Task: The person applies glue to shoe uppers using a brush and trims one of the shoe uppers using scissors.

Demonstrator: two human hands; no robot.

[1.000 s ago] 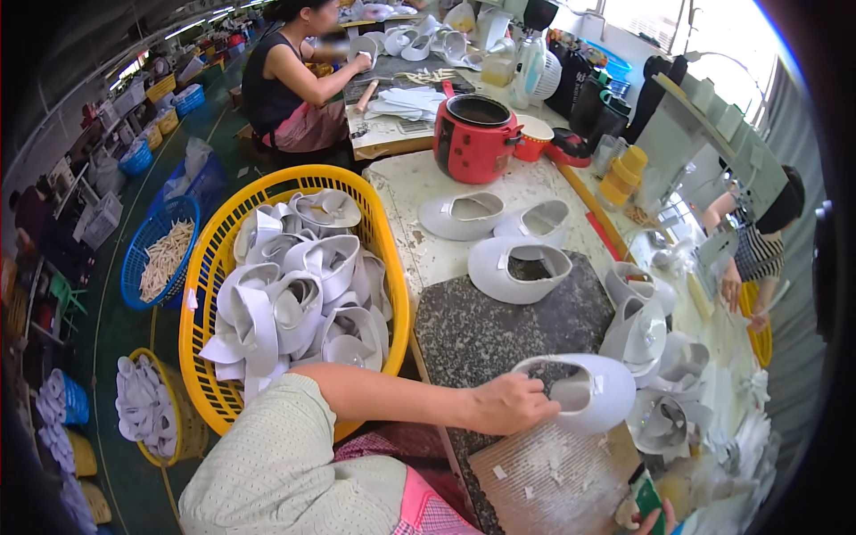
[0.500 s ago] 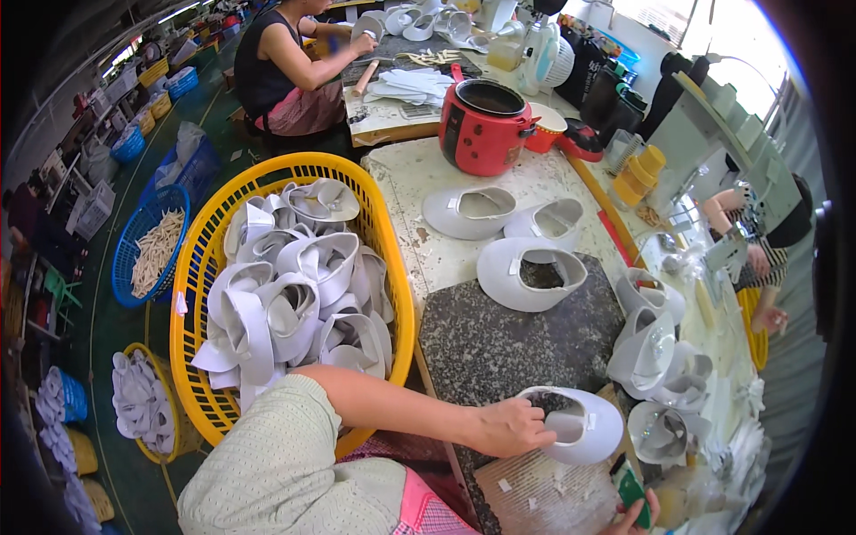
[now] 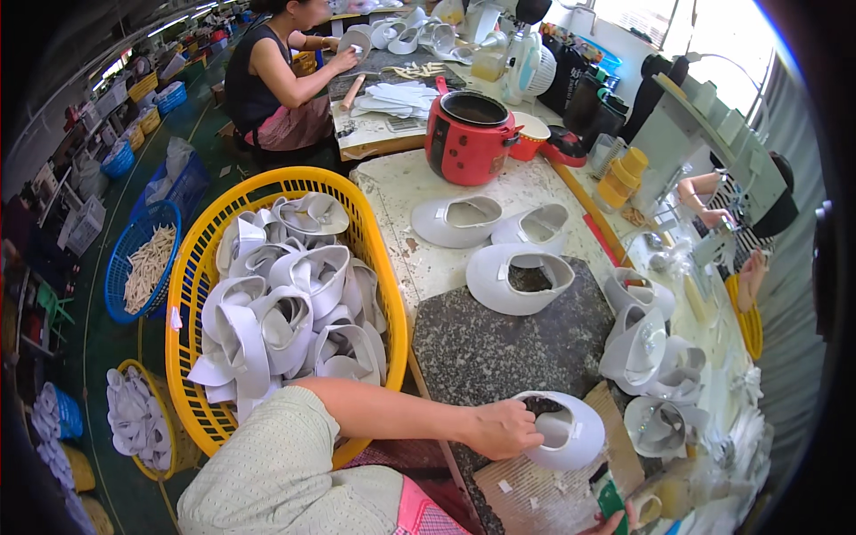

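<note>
My left hand (image 3: 505,430) is closed on the left edge of a white shoe upper (image 3: 576,437), its fingers at the opening. That upper rests at the near end of the bench, partly over a ribbed tan board (image 3: 526,490). At the lower edge my right hand (image 3: 617,522), only partly in view, grips a flat green tool (image 3: 609,496) whose exact kind I cannot make out; it is just below the upper. Farther up, another white shoe upper (image 3: 499,290) sits at the far edge of a dark speckled stone slab (image 3: 499,357), with two more behind it.
To my left stands a yellow basket (image 3: 399,343) heaped with white uppers. Several uppers (image 3: 635,352) line the slab's right side. A red pot (image 3: 468,147) stands farther back. One person (image 3: 281,76) works at the far table, another (image 3: 747,214) at right.
My view has shifted slightly. The held upper and my left hand appear a little farther left. My right hand with the green tool has moved left and lower, more out of view.
</note>
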